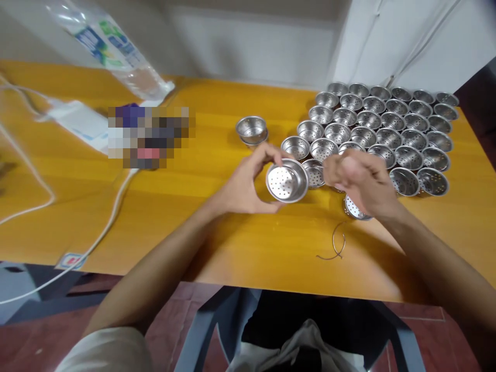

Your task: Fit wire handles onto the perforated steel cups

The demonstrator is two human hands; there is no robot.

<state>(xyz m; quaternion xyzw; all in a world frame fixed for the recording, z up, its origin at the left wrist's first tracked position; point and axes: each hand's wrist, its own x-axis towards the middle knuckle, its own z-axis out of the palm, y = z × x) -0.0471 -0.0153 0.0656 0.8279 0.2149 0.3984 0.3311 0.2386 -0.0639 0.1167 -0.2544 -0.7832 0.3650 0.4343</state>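
Between the thumb and fingers of my left hand (248,181) is a small perforated metal cup (285,182), tilted so its holed base faces me. My right hand (360,173) is closed, fingers curled together, above the front of the cup rows; anything inside its fingers is hidden. Partly covered by that hand, another perforated cup (352,207) lies on the table. A thin bent wire (338,247) rests nearer the table's front edge. Behind my left hand sit two stacked metal cups (251,128).
Several rows of perforated cups (389,138) fill the right side of the orange table (240,248). At the left are a tilted clear plastic bottle (116,49), a white power strip (79,124), a white cable (116,204) and a pixelated patch. A wall stands behind.
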